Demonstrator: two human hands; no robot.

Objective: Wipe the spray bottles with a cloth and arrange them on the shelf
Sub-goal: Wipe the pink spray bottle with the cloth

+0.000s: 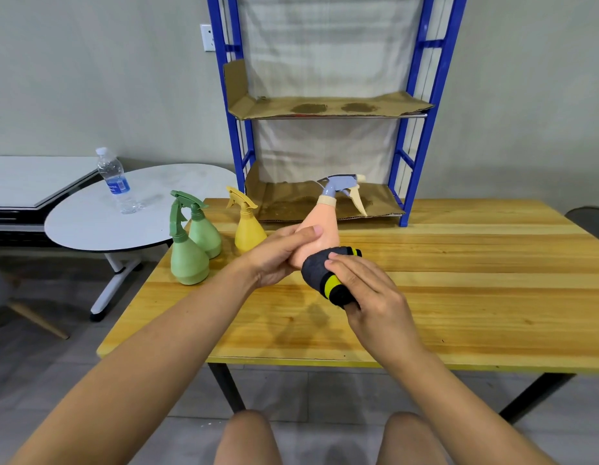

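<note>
Head view: left hand (278, 255) grips the peach spray bottle (316, 234) above the table (459, 280); right hand (365, 293) presses the cloth (320, 271) against its base. Three bottles (204, 236) await wiping; shelf (325, 107) holds none.

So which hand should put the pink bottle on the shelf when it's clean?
Probably the left hand. It already grips the pink bottle, tilted above the wooden table. The right hand is busy holding the dark cloth against its base. The blue shelf stands straight ahead.
</note>
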